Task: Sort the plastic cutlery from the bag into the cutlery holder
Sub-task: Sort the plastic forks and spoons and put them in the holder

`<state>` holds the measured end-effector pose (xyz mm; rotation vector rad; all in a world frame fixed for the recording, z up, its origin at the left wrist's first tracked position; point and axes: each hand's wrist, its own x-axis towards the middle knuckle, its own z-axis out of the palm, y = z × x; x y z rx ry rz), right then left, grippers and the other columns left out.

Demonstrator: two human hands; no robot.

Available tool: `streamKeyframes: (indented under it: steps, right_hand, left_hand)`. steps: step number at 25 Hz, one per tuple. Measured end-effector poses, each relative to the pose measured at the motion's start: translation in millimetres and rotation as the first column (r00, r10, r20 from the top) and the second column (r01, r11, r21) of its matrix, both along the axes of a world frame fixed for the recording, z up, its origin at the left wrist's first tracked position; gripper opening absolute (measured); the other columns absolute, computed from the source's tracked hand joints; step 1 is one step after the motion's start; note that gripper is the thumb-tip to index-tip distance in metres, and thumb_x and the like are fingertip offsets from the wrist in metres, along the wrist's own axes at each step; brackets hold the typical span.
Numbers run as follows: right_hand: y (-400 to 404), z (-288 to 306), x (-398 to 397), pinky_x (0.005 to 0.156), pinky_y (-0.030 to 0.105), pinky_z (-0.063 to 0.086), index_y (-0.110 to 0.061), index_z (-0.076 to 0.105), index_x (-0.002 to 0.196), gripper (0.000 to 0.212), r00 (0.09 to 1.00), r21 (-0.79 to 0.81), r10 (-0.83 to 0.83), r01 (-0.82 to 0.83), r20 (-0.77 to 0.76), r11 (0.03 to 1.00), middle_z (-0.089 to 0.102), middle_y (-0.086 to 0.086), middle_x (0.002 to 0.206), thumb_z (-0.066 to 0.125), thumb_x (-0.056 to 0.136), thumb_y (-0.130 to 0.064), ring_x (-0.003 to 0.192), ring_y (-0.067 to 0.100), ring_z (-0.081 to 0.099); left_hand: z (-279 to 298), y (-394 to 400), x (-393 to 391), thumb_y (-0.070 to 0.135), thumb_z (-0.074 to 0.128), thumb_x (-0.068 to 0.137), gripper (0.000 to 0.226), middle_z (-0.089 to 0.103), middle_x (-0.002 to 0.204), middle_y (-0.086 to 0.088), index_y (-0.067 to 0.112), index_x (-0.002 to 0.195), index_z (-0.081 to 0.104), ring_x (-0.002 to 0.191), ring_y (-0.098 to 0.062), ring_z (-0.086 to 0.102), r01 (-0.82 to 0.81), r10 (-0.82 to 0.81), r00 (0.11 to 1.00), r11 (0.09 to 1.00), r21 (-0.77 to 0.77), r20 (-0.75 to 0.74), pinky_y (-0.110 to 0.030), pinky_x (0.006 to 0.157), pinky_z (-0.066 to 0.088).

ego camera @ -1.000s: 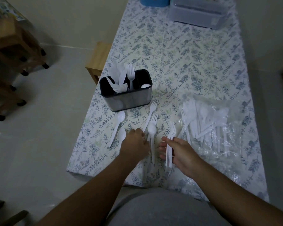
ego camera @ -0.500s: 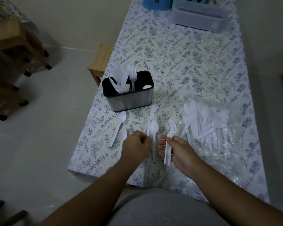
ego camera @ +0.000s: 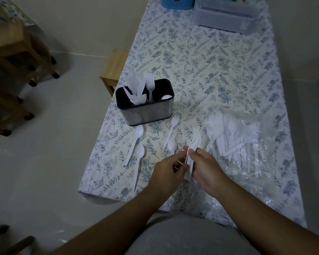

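Plastic forks [ego camera: 194,144], light and slippery, sit bunched in the right hand [ego camera: 206,170] near the cutlery holder [ego camera: 147,115]; left hand [ego camera: 168,172] fingers pinch their stiff handles.

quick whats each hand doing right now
Left hand: fingers curled, pinching the fork bundle.
Right hand: closed on the same fork bundle.

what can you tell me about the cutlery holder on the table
The cutlery holder is a rounded box with shiny metal walls and a black rim, divided into compartments. It stands upright near the table's left edge. White knives and a fork stick up on its left; a spoon shows on the right. Neither hand touches it.
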<state>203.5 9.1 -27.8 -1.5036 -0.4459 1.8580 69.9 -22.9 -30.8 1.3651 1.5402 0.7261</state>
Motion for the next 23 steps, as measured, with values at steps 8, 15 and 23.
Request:
streamKeyframes:
  steps: [8, 15, 23]
  right_hand:
    - [-4.0, -4.8, 12.9, 0.1, 0.049, 0.055, -0.013, 0.074, 0.107, 0.015, 0.99, -0.044, 0.073, -0.068, 0.119, 0.997, 0.08, 0.005, 0.106, 0.061, 0.1, -0.015, 0.103, 0.02, 0.075]
    - [-9.3, 4.2, 13.8, 0.094, 0.045, 0.057, -0.024, 0.073, 0.103, 0.013, 0.947, -0.017, 0.199, -0.201, 0.252, 0.979, 0.08, -0.003, 0.103, 0.061, 0.101, -0.027, 0.095, 0.012, 0.077]
    - [2.7, 6.4, 18.0, 0.08, 0.034, 0.06, -0.011, 0.069, 0.113, 0.017, 0.973, -0.02, 0.138, -0.136, 0.187, 0.99, 0.076, 0.008, 0.11, 0.056, 0.103, -0.015, 0.1, 0.021, 0.074]
  left_hand:
    - [-21.9, 62.7, -26.0, 0.017, 0.061, 0.093, 0.007, 0.063, 0.086, 0.0, 0.015, 0.09, 0.067, 0.075, -0.013, 0.062, -0.08, 0.089, 0.935, 0.996, 0.041, -0.342, -0.033, 0.07, 0.057]
    - [-35.3, 123.9, -14.3, 0.025, 0.07, 0.09, 0.028, 0.068, 0.105, -0.014, 0.006, 0.11, 0.063, 0.099, -0.029, 0.066, 0.001, -0.001, 0.83, 1.0, 0.0, -0.558, -0.04, 0.084, 0.055]
    - [-4.6, 82.9, -34.4, 0.01, 0.057, 0.096, 0.023, 0.072, 0.104, -0.001, 0.014, 0.116, 0.069, 0.083, -0.011, 0.066, -0.097, 0.098, 0.933, 0.995, 0.018, -0.347, -0.005, 0.065, 0.045]
